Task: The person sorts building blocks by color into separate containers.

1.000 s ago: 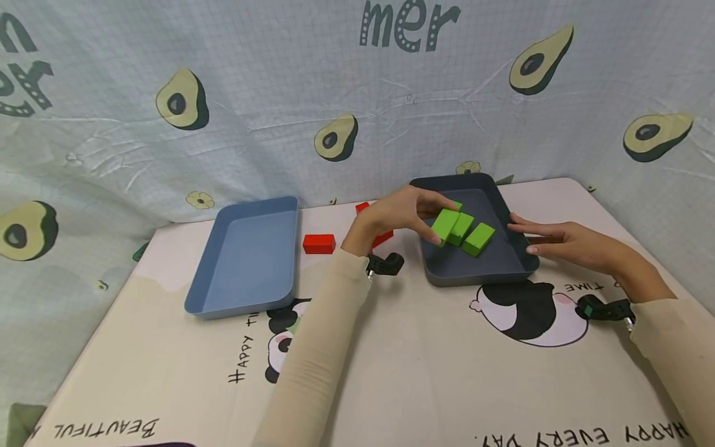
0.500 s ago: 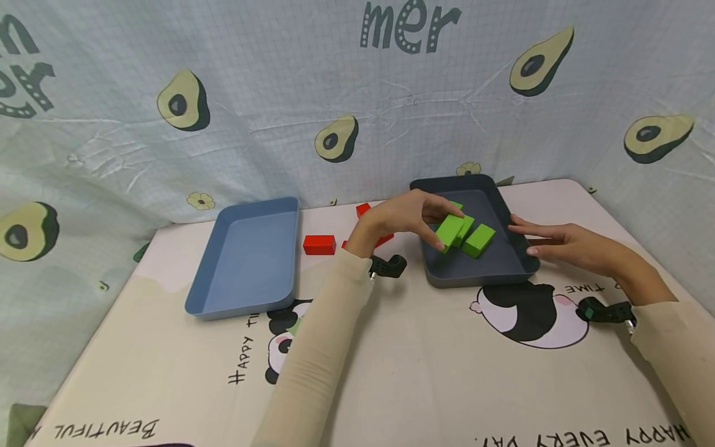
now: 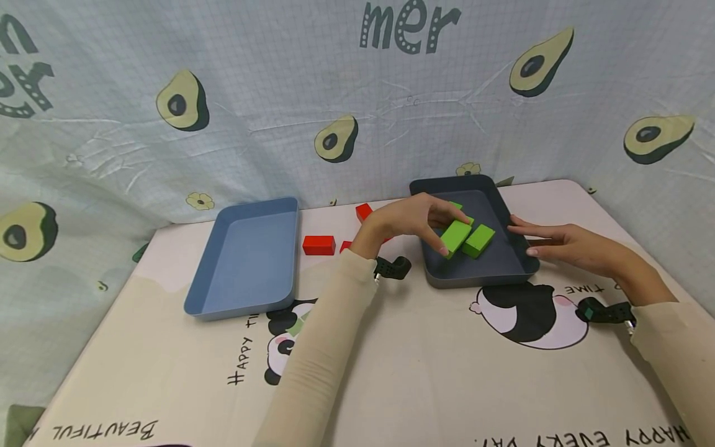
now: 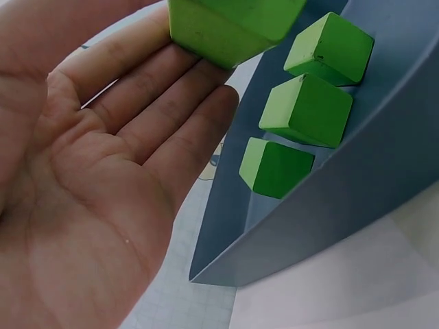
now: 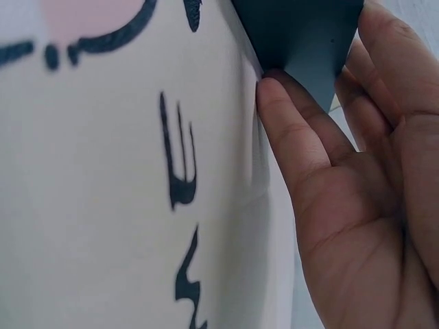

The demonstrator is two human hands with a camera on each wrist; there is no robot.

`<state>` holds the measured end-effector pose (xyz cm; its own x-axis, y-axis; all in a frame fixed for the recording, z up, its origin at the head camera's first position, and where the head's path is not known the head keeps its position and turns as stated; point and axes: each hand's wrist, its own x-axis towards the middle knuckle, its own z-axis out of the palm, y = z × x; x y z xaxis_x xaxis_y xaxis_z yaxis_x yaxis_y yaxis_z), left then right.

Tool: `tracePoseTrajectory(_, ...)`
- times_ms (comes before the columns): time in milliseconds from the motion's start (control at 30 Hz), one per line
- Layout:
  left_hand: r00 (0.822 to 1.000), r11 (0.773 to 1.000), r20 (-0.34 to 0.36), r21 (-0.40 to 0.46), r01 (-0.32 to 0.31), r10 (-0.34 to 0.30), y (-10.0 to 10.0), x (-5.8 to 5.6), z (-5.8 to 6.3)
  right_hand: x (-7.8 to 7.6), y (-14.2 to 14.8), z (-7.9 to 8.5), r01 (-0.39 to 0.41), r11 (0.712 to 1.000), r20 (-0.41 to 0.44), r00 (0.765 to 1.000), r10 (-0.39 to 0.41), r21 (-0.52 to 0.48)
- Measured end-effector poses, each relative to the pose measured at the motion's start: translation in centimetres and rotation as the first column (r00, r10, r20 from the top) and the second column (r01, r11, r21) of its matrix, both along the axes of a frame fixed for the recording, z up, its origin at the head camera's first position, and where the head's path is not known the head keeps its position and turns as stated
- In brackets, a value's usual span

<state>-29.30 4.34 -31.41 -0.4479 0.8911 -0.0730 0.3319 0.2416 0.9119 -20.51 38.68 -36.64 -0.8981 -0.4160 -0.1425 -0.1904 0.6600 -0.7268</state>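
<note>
My left hand (image 3: 412, 217) reaches over the dark grey tray (image 3: 481, 279) and pinches a green block (image 3: 455, 238) between thumb and fingers. In the left wrist view that block (image 4: 230, 27) is held off the tray floor, while three other green blocks, one of them the nearest block (image 4: 278, 168), lie in a row inside the tray. In the head view a green block (image 3: 478, 241) lies just right of the held one; the others are partly covered. My right hand (image 3: 581, 245) has its fingers extended, fingertips against the tray's right outer wall (image 5: 302, 48).
A blue tray (image 3: 248, 261) stands on the left of the table. Between the two trays lie several red blocks, such as the red block (image 3: 319, 245) and the farther red block (image 3: 364, 212), some partly behind my left wrist. A printed cloth backdrop (image 3: 268, 81) rises behind.
My left hand has moved a little to the right and nearer to me with the green block, which now overlaps the block behind it more. The right hand stays still against the tray.
</note>
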Motion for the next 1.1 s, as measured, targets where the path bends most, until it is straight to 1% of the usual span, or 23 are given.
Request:
tracePoseTrajectory(167, 1.0, 1.0, 0.006, -0.005, -0.002, 0.003, 0.2, 0.1, 0.0, -0.1, 0.0, 0.0, -0.004, 1.0, -0.01, 1.0, 0.004, -0.002)
tracePoseTrajectory(333, 0.999, 0.999, 0.013, 0.019, 0.037, -0.037, 0.5, 0.1, -0.2, 0.0, 0.1, -0.1, -0.006, 1.0, -0.02, 1.0, 0.006, -0.001)
tracePoseTrajectory(433, 0.998, 0.998, 0.019, 0.013, 0.06, -0.06, 0.8, 0.0, -0.4, 0.0, 0.1, -0.1, -0.007, 1.0, -0.022, 1.0, 0.007, 0.0)
tracePoseTrajectory(567, 0.996, 0.996, 0.038, -0.026, 0.083, -0.082, 1.0, 0.0, -0.6, 0.0, 0.1, -0.1, -0.006, 1.0, -0.017, 1.0, 0.006, -0.002)
tracePoseTrajectory(700, 0.99, 0.992, 0.097, -0.074, 0.106, -0.098, 1.2, 0.1, -0.6, 0.0, 0.1, 0.0, -0.002, 1.0, -0.015, 1.0, 0.002, 0.006)
tracePoseTrajectory(800, 0.986, 0.988, 0.141, -0.106, 0.109, -0.094, 1.4, -0.1, -0.7, 0.0, 0.0, 0.0, 0.002, 1.0, -0.014, 1.0, -0.001, 0.013)
tracePoseTrajectory(900, 0.985, 0.985, 0.15, -0.135, 0.11, -0.089, 1.6, -0.4, -0.8, 0.1, 0.0, -0.1, 0.006, 1.0, -0.007, 1.0, -0.006, 0.012)
tracePoseTrajectory(1100, 0.986, 0.975, 0.135, -0.187, 0.118, -0.093, 2.1, -1.2, -0.5, 0.1, 0.0, -0.1, 0.007, 1.0, -0.005, 1.0, -0.007, 0.019)
